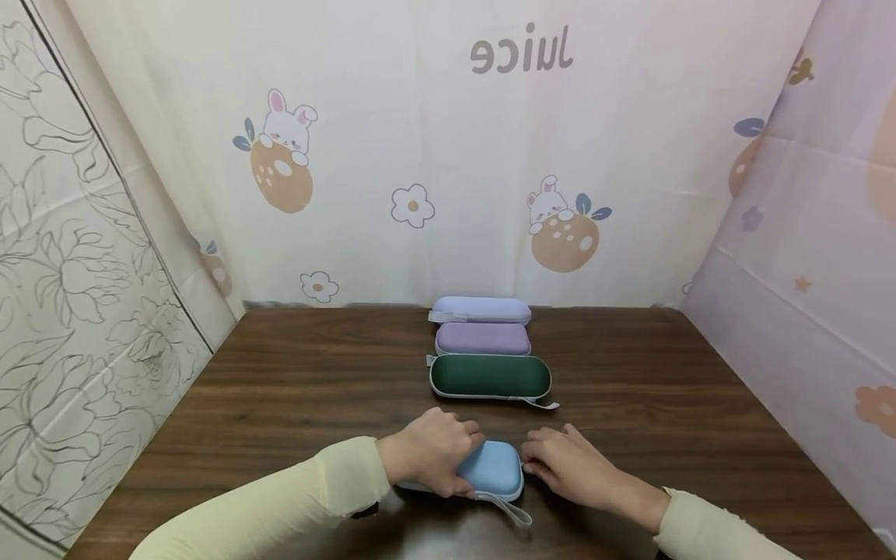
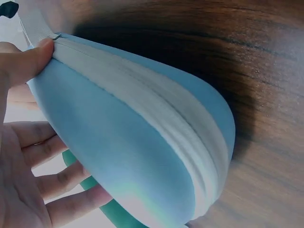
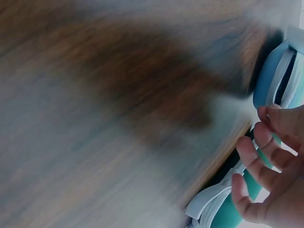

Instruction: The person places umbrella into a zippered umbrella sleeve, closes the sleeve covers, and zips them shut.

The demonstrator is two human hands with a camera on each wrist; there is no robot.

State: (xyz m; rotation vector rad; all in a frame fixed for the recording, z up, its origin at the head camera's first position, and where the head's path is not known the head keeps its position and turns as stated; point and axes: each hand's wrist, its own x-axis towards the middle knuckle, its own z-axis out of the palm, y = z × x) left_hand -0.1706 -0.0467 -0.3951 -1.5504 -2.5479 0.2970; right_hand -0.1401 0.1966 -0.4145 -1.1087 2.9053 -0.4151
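A light blue zippered case (image 1: 493,468) lies on the table near its front. My left hand (image 1: 439,453) grips it from above, thumb on the near side by the pale wrist strap (image 1: 509,509). In the left wrist view, the thumb presses beside the pale zipper band (image 2: 142,99), and the other fingers lie along the far side. At the case's right end, my right hand (image 1: 568,467) pinches at the zipper with thumb and index finger. The right wrist view shows a dark gap (image 3: 285,78) in the zipper just beyond those fingertips, which hide the zipper pull.
Behind the blue case, a dark green case (image 1: 490,376), a purple case (image 1: 483,340) and a lavender case (image 1: 483,308) lie in a row toward the back edge. The brown wooden table (image 1: 315,365) meets a printed curtain (image 1: 462,155) behind, with more hanging fabric at both sides.
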